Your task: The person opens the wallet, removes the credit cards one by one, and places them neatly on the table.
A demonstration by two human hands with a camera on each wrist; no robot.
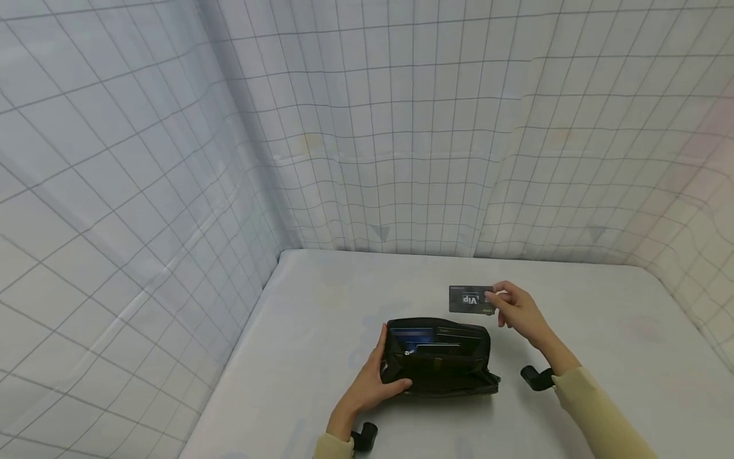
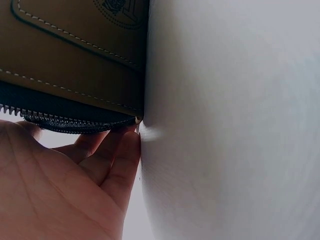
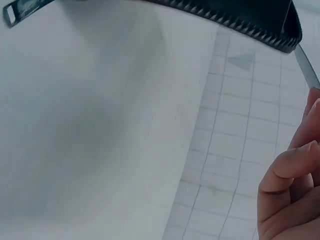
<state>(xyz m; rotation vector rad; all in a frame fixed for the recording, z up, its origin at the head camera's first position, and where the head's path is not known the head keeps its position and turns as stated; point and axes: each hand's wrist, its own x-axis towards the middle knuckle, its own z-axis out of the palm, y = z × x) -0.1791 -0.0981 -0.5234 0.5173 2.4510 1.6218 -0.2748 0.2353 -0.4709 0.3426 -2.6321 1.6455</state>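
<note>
A dark zip wallet (image 1: 438, 386) stands spread apart on the white table, with a blue card (image 1: 411, 334) and other cards in its slots. My left hand (image 1: 369, 386) holds the wallet's left end, thumb at the near edge and fingers along the side. In the left wrist view, brown stitched leather (image 2: 70, 60) and the zip show above the fingers. Beyond the wallet's right end, my right hand (image 1: 518, 311) pinches a black card (image 1: 463, 299) by its right edge, its "Vip" lettering upside down. The right wrist view catches this card (image 3: 306, 65) edge-on, beside the wallet's zip.
The white tabletop (image 1: 321, 306) reaches back to a grid-patterned white sheet (image 1: 390, 159), which also hangs along the left and right. Black devices are strapped at the left wrist (image 1: 365, 437) and the right wrist (image 1: 538, 378). A zip-end tab (image 3: 22, 11) sticks out from the wallet.
</note>
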